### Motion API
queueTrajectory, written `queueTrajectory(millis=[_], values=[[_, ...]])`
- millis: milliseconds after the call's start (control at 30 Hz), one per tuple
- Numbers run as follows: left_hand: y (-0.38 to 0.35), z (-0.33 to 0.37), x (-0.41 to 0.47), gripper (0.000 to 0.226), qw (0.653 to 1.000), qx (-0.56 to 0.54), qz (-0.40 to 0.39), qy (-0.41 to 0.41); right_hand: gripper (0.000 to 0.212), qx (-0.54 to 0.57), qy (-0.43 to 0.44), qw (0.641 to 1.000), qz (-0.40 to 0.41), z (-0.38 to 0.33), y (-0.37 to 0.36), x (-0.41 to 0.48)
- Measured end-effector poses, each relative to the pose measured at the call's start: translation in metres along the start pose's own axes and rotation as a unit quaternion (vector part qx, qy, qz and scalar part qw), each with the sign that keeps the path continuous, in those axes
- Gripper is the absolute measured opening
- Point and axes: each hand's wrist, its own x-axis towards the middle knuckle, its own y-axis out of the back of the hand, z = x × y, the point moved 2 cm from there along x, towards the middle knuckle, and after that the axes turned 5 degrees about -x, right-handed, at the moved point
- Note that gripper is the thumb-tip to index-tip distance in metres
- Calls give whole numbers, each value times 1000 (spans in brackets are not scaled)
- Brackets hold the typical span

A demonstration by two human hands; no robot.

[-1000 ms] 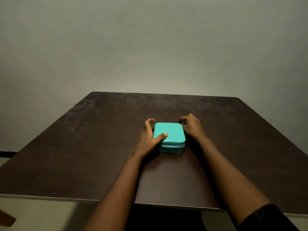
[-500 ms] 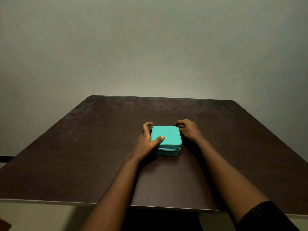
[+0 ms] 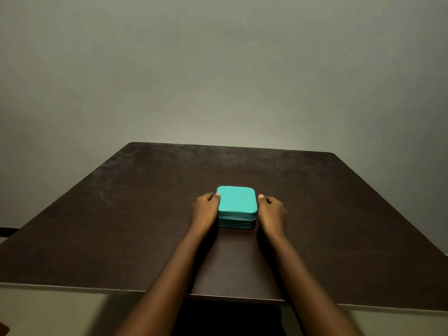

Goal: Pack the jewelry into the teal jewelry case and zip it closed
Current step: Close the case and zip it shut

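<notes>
Teal jewelry case (image 3: 237,202) lies shut between my two hands, its zip line showing on the near side. My left hand (image 3: 206,210) sits against its left flank, thumb at the lid edge; my right hand (image 3: 271,212) is just beside the right flank. Fingers curl, but I cannot tell whether either truly grips. I'd steady both flanks evenly and check the zip is home. Beneath is a scuffed dark table (image 3: 121,226), beyond it a bare grey-green wall (image 3: 218,69).

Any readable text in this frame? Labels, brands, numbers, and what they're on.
None readable. The teal jewelry case shows no logo or print on its lid or front wall; the table and the wall carry no writing. The left hand and right hand cover the case's sides, so anything there is hidden.
</notes>
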Motion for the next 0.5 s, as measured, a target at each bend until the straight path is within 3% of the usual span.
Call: queueTrajectory(millis=[233, 500], values=[[-10, 19, 10, 28, 988, 147, -15, 53, 38, -41, 3, 999, -19, -17, -14, -17], [-22, 30, 35, 30, 997, 68, -32, 28, 35, -28, 13, 999, -21, -36, -20, 20]])
